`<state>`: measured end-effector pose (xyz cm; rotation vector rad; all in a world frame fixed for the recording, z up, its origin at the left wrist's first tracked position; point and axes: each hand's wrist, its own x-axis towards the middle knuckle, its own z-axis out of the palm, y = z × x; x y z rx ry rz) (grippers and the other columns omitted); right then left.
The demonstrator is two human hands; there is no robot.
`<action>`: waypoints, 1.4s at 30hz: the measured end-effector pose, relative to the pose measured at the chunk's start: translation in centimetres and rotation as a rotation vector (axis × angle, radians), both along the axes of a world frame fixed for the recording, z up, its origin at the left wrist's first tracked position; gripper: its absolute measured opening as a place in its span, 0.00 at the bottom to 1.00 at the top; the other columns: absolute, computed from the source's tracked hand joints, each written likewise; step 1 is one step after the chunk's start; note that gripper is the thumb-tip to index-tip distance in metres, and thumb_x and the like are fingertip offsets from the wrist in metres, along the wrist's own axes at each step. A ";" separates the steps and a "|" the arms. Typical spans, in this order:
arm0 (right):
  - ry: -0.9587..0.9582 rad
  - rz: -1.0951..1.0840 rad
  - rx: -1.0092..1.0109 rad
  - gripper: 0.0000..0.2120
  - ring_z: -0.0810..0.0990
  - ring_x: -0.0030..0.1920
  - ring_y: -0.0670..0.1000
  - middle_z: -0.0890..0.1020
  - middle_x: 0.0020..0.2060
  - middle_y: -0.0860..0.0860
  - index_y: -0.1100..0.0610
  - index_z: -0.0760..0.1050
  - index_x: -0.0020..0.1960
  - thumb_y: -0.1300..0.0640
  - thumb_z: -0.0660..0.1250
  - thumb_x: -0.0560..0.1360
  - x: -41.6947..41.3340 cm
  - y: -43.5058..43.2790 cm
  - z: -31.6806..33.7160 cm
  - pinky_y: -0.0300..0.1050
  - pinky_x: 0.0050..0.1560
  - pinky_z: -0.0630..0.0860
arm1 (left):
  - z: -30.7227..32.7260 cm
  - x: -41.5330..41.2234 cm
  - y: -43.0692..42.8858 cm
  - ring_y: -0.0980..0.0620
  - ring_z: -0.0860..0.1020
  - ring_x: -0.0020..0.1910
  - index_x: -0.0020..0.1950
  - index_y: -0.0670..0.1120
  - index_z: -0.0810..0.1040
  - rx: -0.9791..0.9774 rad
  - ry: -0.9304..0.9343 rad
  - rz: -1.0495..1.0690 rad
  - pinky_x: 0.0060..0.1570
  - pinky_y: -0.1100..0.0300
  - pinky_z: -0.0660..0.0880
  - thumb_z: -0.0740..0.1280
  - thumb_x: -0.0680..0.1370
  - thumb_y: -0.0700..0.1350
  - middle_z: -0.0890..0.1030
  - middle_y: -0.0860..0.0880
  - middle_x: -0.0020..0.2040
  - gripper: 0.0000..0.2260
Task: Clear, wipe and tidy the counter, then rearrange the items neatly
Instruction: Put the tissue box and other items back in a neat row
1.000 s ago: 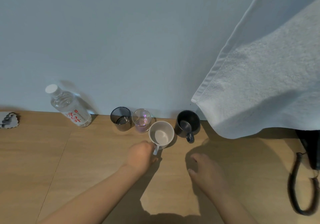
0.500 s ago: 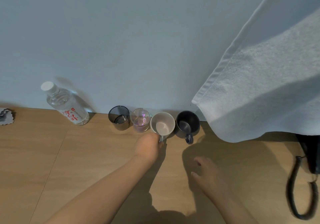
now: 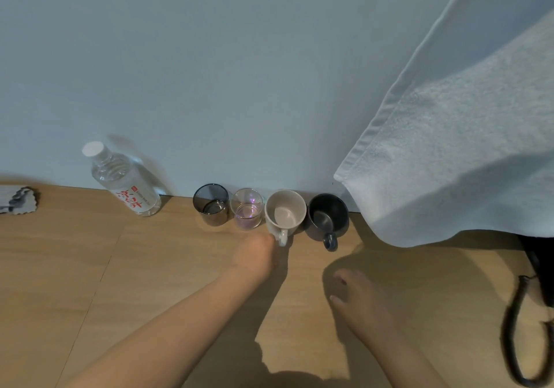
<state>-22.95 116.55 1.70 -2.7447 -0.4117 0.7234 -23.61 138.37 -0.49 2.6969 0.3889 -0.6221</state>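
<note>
A row of cups stands along the wall on the wooden counter [image 3: 90,267]: a dark tinted glass [image 3: 210,204], a clear glass [image 3: 247,209], a white mug [image 3: 285,212] and a black mug [image 3: 327,216]. My left hand [image 3: 254,254] holds the white mug by its handle, between the clear glass and the black mug. My right hand [image 3: 358,300] hovers over the counter in front of the black mug, fingers relaxed and holding nothing. A clear water bottle [image 3: 121,182] with red lettering stands to the left of the cups.
A white towel [image 3: 455,147] hangs down at the right, covering the wall and the counter's back corner. A black coiled phone cord [image 3: 521,336] lies at the far right. A small grey scalloped item [image 3: 18,200] sits at the left edge.
My left hand pushed the white mug back toward the wall into line with the other cups. My right hand drew back toward me.
</note>
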 end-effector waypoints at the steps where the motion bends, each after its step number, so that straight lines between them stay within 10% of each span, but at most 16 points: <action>1: -0.008 0.019 -0.006 0.15 0.77 0.55 0.47 0.76 0.58 0.47 0.50 0.72 0.63 0.52 0.65 0.77 0.0 0.1 0.2 0.43 0.55 0.75 | 0.3 -0.6 0.1 0.42 0.76 0.57 0.58 0.42 0.75 0.029 0.035 -0.034 0.51 0.54 0.72 0.64 0.78 0.44 0.78 0.42 0.58 0.11; 20: -0.080 0.682 -0.042 0.18 0.78 0.59 0.52 0.79 0.58 0.50 0.51 0.72 0.63 0.53 0.64 0.73 -4.5 12.2 4.1 0.47 0.55 0.74 | 7.6 -19.9 4.8 0.45 0.74 0.60 0.64 0.46 0.72 0.198 0.068 0.375 0.57 0.54 0.72 0.63 0.79 0.52 0.76 0.46 0.61 0.16; 33: -0.176 1.203 0.113 0.23 0.70 0.68 0.47 0.72 0.69 0.48 0.49 0.67 0.72 0.51 0.63 0.78 -28.3 27.5 9.5 0.41 0.63 0.68 | 11.4 -49.6 11.6 0.49 0.77 0.55 0.63 0.50 0.73 0.223 -0.028 0.844 0.55 0.53 0.76 0.64 0.77 0.56 0.77 0.50 0.57 0.17; 42: -0.207 1.467 0.225 0.18 0.76 0.57 0.47 0.76 0.59 0.46 0.48 0.71 0.66 0.49 0.65 0.77 -45.5 34.9 11.8 0.40 0.53 0.74 | 12.8 -68.6 12.0 0.49 0.77 0.58 0.65 0.51 0.72 0.244 -0.030 1.190 0.58 0.54 0.75 0.65 0.77 0.57 0.77 0.51 0.59 0.19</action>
